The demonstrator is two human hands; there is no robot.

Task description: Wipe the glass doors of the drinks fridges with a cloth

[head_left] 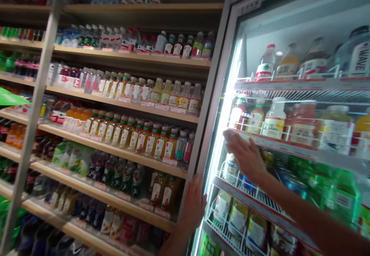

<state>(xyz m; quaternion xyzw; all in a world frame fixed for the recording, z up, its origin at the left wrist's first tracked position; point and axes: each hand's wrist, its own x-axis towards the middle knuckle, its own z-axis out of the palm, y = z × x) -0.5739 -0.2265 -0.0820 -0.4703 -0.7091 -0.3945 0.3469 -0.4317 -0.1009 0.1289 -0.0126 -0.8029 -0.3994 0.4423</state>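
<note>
My left hand (194,201) is raised at the near edge of the lit cooler, close to its grey upright frame (206,132). Its fingers are stretched out and nothing shows in them. My right hand (245,156) reaches in front of the cooler shelves, fingers extended and somewhat blurred, with a pale patch at the fingertips. It is nearest the red-edged shelf strip (277,142); whether it touches anything I cannot tell. Above it stand a white-capped juice bottle (274,119) and a bottle with a pale label (256,118). A can (231,170) sits just below, in a wire rack.
Left of the cooler, wooden shelves (115,142) carry rows of drink bottles. A slanted metal post (39,90) divides them. Green bottles (342,198) and a large WAVE bottle (358,55) stand in the cooler at right. A bright green object (11,98) juts in at left.
</note>
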